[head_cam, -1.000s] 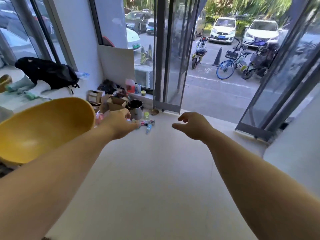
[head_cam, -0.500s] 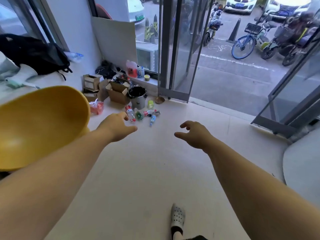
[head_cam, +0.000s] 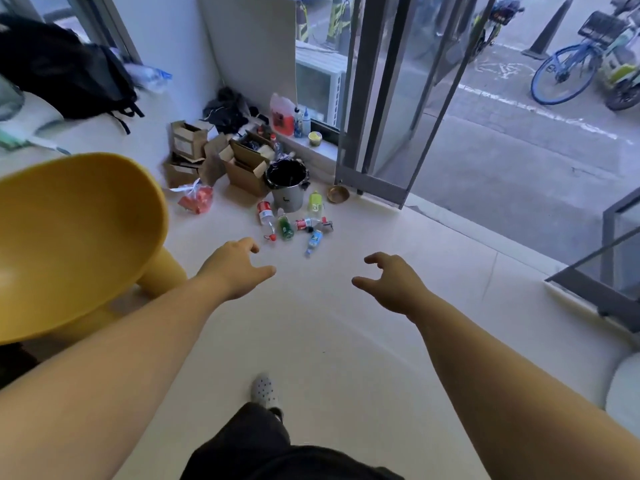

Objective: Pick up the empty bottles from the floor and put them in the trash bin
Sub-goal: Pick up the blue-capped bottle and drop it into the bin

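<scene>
Several empty bottles lie on the pale floor ahead: a red-labelled bottle, a green bottle, another red-labelled bottle on its side and a blue-labelled bottle. A yellow-green bottle stands upright by the trash bin, a grey can lined with a black bag. My left hand and my right hand are stretched forward, fingers apart and holding nothing, well short of the bottles.
A yellow bowl-shaped chair stands close on the left. Cardboard boxes, a red plastic bag and a small brown bowl surround the bin. The open glass door leads to the street. My shoe is on the floor below.
The view has tilted down and moved closer to the bottles and bin. My leg and shoe have come into view. Both hands stay apart and hold nothing.
</scene>
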